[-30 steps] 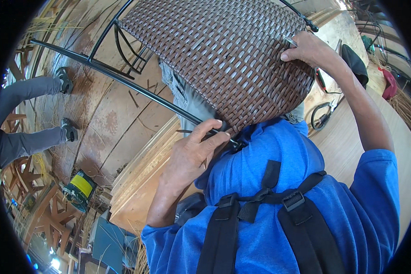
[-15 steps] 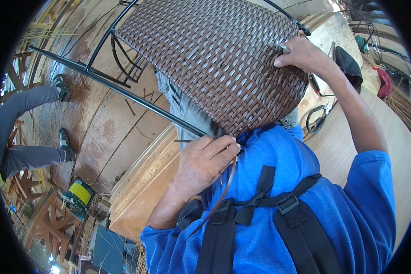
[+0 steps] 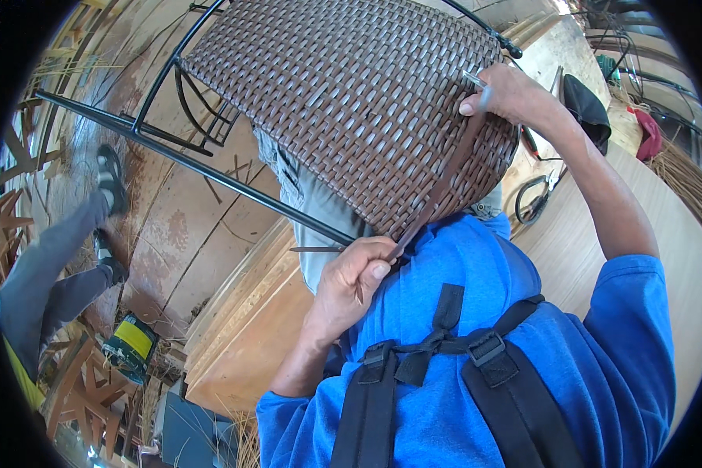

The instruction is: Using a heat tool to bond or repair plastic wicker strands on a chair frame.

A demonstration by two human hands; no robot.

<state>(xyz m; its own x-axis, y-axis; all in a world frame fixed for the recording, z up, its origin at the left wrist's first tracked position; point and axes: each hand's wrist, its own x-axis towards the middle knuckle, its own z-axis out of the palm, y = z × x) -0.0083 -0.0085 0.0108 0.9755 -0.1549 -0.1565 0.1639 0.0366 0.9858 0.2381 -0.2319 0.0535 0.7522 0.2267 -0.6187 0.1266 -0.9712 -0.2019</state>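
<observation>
A dark brown woven panel (image 3: 343, 101) on a black metal frame (image 3: 203, 168) lies tilted across my lap. At its near corner my left hand (image 3: 355, 273) is closed, pinching a flat brown weaving strip (image 3: 437, 191). The strip runs taut-looking over the weave, up to the thumb of my right hand (image 3: 507, 93). That hand is closed at the panel's right edge around a slim silvery tool (image 3: 473, 78), of which only the tip shows. Whether the strip's end is gripped there too is hard to tell. A short strip end (image 3: 316, 249) sticks out left of my left hand.
On the board at right lie black-handled scissors (image 3: 534, 201), a red-and-black tool (image 3: 529, 143) and a black cloth-like item (image 3: 585, 113). Stacked wooden boards (image 3: 242, 327) stand at my left. Beyond are a green-and-yellow can (image 3: 131, 347) and another person's legs (image 3: 62, 261).
The strip hung down across my shirt before; now it extends up over the panel to my right hand. The panel shifted slightly left. The other person's legs moved.
</observation>
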